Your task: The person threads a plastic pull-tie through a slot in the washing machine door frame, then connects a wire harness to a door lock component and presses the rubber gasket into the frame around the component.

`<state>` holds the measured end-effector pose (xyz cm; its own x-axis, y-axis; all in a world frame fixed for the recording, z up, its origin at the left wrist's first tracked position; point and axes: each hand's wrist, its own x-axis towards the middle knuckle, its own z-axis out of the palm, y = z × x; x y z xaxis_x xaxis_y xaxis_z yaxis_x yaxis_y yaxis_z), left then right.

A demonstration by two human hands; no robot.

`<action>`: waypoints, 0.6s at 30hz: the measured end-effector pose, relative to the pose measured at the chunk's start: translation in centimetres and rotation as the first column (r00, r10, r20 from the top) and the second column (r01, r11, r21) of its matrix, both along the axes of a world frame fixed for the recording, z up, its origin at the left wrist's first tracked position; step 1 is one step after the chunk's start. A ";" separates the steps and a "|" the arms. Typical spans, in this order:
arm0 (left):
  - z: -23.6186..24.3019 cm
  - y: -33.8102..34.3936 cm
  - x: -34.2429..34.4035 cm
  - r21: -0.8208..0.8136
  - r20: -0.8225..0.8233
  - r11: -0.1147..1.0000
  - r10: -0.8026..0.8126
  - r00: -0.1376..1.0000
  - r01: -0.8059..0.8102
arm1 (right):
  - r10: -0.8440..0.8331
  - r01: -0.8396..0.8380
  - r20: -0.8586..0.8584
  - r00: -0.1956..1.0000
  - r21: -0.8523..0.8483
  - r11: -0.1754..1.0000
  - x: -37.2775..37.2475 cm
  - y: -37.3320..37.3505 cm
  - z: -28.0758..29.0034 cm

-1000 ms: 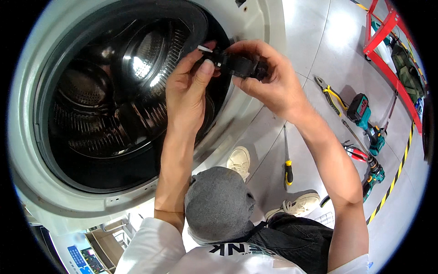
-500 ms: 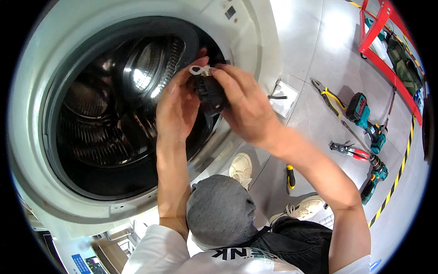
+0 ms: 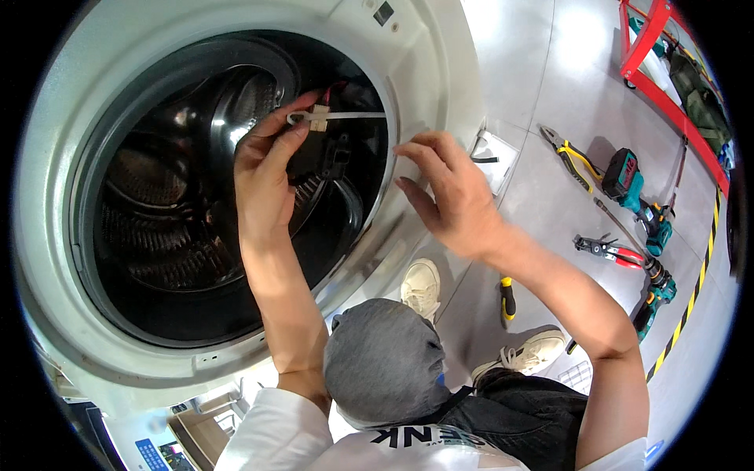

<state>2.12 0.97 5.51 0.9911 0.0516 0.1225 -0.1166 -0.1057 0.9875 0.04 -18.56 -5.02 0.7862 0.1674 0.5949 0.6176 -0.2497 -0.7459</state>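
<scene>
Thumb and fingers of my left hand (image 3: 267, 169) pinch the looped end of a thin white strip (image 3: 353, 115) inside the washing machine's round door opening. Right beside those fingertips is a cream wire connector (image 3: 319, 118) with red wires running up from it. Below the connector, a black latch-like part (image 3: 337, 157) shows in the dark gap near the drum. My right hand (image 3: 452, 192) is over the pale front panel (image 3: 436, 86), just right of the opening; its thumb and curved fingers are apart, holding nothing.
Pliers with yellow handles (image 3: 567, 157), red-handled cutters (image 3: 609, 251), cordless drills (image 3: 653, 294) and a yellow-black screwdriver (image 3: 507, 302) lie on the floor at right. A red metal frame (image 3: 675, 110) stands beyond. The dark rubber gasket (image 3: 90, 235) rings the drum.
My right hand has let go of the black part and moved right. My left hand has shifted left, and the white strip now stretches across the opening, with the black part lower behind it.
</scene>
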 end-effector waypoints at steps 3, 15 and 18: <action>0.3 0.4 0.2 -0.003 -0.026 1.000 0.010 1.000 -0.010 | 0.005 -0.004 -0.010 1.000 0.029 1.000 0.5 0.4 0.6; -0.3 0.9 0.4 -0.095 -0.049 0.995 -0.009 0.999 0.004 | 0.434 -0.271 -0.432 0.790 0.388 0.881 1.1 2.8 2.0; -0.3 0.5 0.7 -0.174 -0.045 0.985 -0.025 0.999 0.017 | 0.564 -0.260 -0.420 0.711 0.588 0.766 1.1 3.6 1.0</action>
